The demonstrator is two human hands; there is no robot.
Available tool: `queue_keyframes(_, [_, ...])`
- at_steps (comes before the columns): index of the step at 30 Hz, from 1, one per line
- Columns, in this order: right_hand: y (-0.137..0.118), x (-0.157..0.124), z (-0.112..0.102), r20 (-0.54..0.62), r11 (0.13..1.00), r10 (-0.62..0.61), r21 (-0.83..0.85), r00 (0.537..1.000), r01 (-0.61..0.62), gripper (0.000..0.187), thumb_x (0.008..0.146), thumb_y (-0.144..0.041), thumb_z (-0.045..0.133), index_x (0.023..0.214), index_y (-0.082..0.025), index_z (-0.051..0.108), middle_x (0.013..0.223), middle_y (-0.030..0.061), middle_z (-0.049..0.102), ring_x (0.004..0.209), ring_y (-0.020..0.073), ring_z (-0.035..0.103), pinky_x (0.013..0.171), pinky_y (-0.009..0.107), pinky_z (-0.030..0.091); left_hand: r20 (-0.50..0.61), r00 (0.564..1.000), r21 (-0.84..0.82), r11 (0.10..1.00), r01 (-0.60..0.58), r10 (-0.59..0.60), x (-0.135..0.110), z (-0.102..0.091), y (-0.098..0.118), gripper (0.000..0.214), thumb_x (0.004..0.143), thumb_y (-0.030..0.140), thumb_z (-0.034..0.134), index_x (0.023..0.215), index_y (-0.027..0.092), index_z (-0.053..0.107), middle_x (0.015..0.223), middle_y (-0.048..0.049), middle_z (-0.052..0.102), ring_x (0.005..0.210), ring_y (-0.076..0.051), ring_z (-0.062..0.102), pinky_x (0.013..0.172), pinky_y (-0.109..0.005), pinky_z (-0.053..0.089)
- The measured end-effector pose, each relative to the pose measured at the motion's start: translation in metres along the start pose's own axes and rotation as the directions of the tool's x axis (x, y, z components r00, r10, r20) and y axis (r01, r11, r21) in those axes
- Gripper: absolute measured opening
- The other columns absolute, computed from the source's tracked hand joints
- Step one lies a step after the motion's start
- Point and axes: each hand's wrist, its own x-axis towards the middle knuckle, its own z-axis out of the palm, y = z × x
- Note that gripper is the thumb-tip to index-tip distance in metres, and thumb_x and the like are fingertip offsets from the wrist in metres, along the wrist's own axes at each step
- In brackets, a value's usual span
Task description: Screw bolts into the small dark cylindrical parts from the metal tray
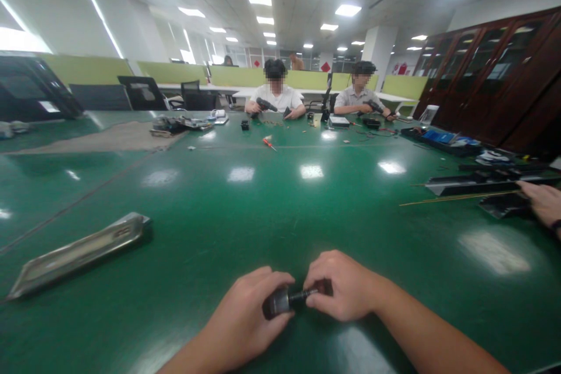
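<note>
Two-handed hold on a dark fitting at a green table

Broad tabletop, glossy green, lights mirrored in it. At right rear, a dark wood cabinet with glass panes. Two people sit across the table, each gripping one power drill.

At left, one long, shallow metal piece, rounded-edged, lying aslant. At right, dark angular channels; another person's hand by thin yellowish rods, count unclear. Behind them, one black tray with blue items, too blurred to identify.

Near edge, centre: left hand curls around the fitting's thick, smooth body; right hand, fingers closed, pinches its narrow, cylindrical end. Fitting held between them, just above or on the table, cannot tell which. One orange-handled screwdriver far across.
</note>
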Motion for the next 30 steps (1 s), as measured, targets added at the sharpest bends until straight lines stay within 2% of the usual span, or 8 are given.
queue_keyframes(22, [-0.002,0.0,-0.007,-0.001,0.999,0.037,0.004,0.999,-0.037,0.009,0.081,-0.024,0.066,0.082,-0.018,0.073,0.069,0.0007,0.069,0.063,0.0146,0.063,0.069,0.027,0.047,-0.042,0.998,-0.009,0.999,-0.044,0.043,-0.001,0.002,-0.011,0.035,0.08,0.02,0.065,0.114,0.027,0.064,0.091,-0.0017,0.068,0.082,-0.018,0.064,0.074,-0.029,0.049])
queue_keyframes(30, [0.003,-0.001,-0.01,-0.022,0.999,0.022,0.027,1.0,-0.021,0.011,0.08,-0.025,0.068,0.082,-0.017,0.074,0.069,0.0018,0.07,0.063,0.015,0.063,0.068,0.027,0.047,-0.048,0.998,0.019,0.999,-0.028,0.029,0.0,-0.003,-0.009,0.035,0.08,0.021,0.067,0.114,0.027,0.066,0.091,-0.0016,0.069,0.083,-0.018,0.066,0.075,-0.029,0.052])
